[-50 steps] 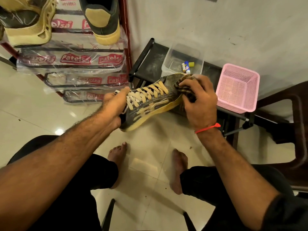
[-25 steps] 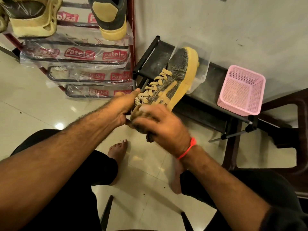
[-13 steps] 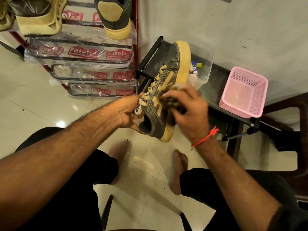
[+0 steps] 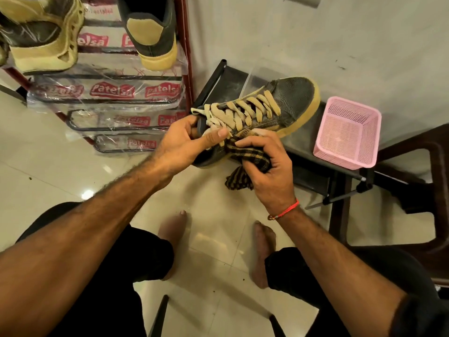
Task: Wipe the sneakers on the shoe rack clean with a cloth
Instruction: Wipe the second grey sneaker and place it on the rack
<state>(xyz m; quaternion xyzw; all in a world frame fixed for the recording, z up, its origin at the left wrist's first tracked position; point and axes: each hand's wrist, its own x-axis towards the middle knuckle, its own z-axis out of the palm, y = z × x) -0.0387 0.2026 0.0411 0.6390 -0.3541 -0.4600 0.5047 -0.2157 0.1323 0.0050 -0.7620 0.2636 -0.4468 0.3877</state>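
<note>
A dark grey sneaker (image 4: 291, 98) with tan laces and a yellow sole is held in the air above the floor, toe pointing to the upper right. My left hand (image 4: 184, 144) grips its heel end, thumb lying across the lower laces. My right hand (image 4: 269, 166) holds a bunched brown-and-tan checked cloth (image 4: 245, 156) against the sneaker's near side by the sole; a corner of the cloth hangs below my palm. On the shoe rack (image 4: 184, 57) at the upper left stand two more sneakers (image 4: 153, 32) (image 4: 41, 45).
The rack's lower tiers are wrapped in clear printed plastic (image 4: 109, 93). A low black bench (image 4: 313, 156) against the wall carries a pink mesh basket (image 4: 347, 135). A dark chair (image 4: 418, 190) stands at the right. My bare feet rest on the glossy tiled floor (image 4: 48, 152).
The sneaker has turned from nearly upright to lying toe-right with the laces up. My right hand with the cloth has slid down from the shoe's side to near the heel.
</note>
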